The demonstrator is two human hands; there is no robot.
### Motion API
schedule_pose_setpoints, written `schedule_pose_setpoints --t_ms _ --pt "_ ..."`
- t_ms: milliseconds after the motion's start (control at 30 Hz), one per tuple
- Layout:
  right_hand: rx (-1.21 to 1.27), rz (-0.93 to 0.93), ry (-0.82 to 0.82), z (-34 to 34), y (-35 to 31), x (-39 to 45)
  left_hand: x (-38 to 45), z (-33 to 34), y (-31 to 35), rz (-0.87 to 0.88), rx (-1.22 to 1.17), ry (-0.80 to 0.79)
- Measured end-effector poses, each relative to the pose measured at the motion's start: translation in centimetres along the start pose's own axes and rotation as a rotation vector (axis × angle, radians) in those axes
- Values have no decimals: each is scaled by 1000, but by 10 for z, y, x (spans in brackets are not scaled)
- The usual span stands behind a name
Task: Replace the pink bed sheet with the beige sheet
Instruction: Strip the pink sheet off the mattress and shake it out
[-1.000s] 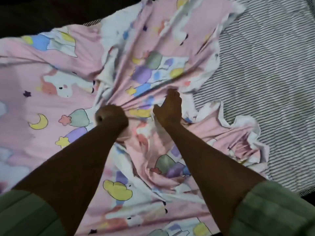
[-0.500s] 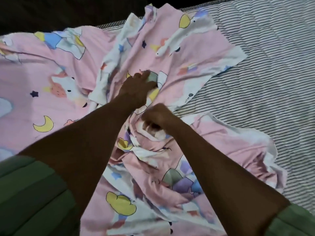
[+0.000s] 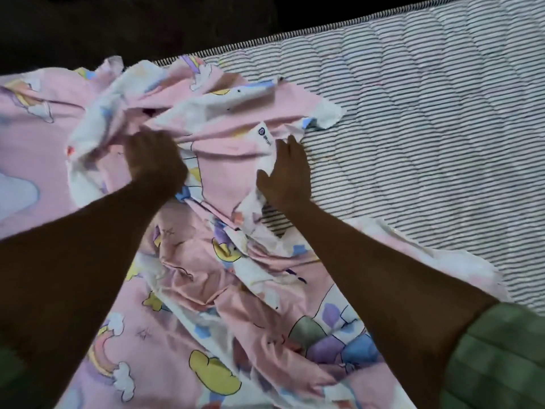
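— Gripping tight on the one side: the left hand (image 3: 154,159) has its fingers curled into a bunch of the pink sheet (image 3: 224,278), knuckles up, cloth gathered under the fist.

— And the other grip?

— Wide. The right hand (image 3: 284,172) lies flat with straight fingers on the sheet's white-backed edge, right where it meets the bare mattress (image 3: 427,119).

— Any writing on the cloth?

— One small label (image 3: 263,134), just beyond the right hand's fingertips, between the two hands. There is a dark round mark on it and some tiny print, too small to read.

— Where is the sheet lying?

— Crumpled on the bed, spreading from under both hands toward the person and away past the left hand. Beyond the right hand the mattress is uncovered: grey and white stripes, quilted, with a corded border at its far edge.

— How many things do you count?

— One pink sheet, printed with clouds, stars, rainbows and a yellow moon shape. One mattress. Two hands, two bare forearms, and a green sleeve (image 3: 501,358) on the right arm; a bit of green at the left arm too.
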State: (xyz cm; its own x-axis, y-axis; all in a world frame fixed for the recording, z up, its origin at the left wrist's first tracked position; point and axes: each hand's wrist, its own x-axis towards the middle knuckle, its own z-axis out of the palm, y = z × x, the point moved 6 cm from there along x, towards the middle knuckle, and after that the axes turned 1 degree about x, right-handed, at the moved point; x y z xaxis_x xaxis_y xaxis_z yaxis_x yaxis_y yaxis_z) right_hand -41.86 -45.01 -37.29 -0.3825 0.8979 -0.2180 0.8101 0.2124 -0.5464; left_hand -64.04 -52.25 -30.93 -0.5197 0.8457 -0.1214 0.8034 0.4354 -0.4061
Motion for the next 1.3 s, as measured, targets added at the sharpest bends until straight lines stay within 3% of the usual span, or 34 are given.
schedule_pose_setpoints --t_ms 33,100,167,233,333,433,600,667,767,867,967,1033,1133,1167,1233,1300 --pt "-3 13 -8 5 -3 -4 -1 -11 16 72 -108 87" --pt "46 31 22 10 -9 -13 -8 -12 55 338 -322 106" --pt "150 55 86 13 -12 -28 -21 -4 90 625 -412 15" --pt "202 67 176 13 -9 -54 -30 8 98 698 -421 -104" --pt "127 1 204 19 10 -103 -44 40 74 557 -350 -173" --pt "19 -58 25 30 27 -151 -62 66 40 388 -251 -178" --pt "-31 -66 74 18 30 -212 -77 74 20 -168 -339 -339" --pt "-107 -27 130 17 30 -233 -93 48 48 -124 -437 -197" --pt "-183 32 153 25 39 -261 -147 6 100 168 -633 120" --pt "-246 110 76 40 42 -283 -206 -3 128 271 -705 110" --pt "-128 307 -4 53 26 -308 -242 7 117 256 -695 101" --pt "-1 256 -205 82 6 -331 -258 22 93 195 -670 82" --pt "233 -7 -662 121 -42 -362 -277 43 51 115 -584 72" --pt "287 -9 -716 122 -51 -367 -282 47 38 110 -572 78" --pt "356 24 -559 113 -56 -370 -294 53 18 112 -546 78" --pt "307 0 -238 97 -47 -372 -307 56 2 85 -534 74"
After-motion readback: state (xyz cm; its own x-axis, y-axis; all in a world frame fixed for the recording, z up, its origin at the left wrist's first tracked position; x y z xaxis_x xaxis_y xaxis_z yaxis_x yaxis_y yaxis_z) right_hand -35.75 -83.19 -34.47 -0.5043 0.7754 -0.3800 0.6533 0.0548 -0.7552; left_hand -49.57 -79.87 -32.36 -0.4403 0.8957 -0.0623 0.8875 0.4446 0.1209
